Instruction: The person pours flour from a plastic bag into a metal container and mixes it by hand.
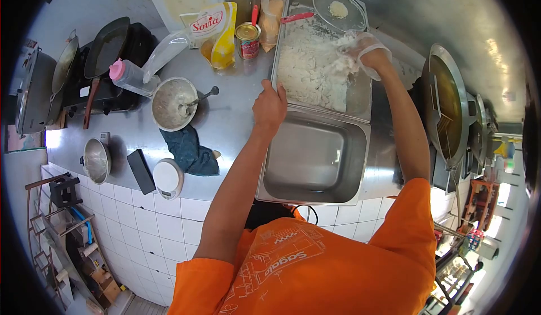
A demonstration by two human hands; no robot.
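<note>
A long metal tray (358,105) holds a wide bed of white flour. My right hand (367,54), in a clear plastic glove, is at the tray's right side over the flour; its fingers are blurred and coated, so what they hold is hidden. My left hand (270,105) rests at the tray's left edge near its front corner, its fingers closed on the rim. Behind the flour lies a round strainer (352,11) with a pale lump on it, and a red-handled tool (297,17) lies beside it. An empty metal pan (315,156) sits in front of the tray.
To the left stand a metal bowl (163,103) with a ladle, a pink-capped bottle (131,78), a yellow pouch (225,44) and a can (248,41). A dark cloth (191,154) and a white scale (168,178) lie nearer the front edge. A large wok (445,109) is at the right.
</note>
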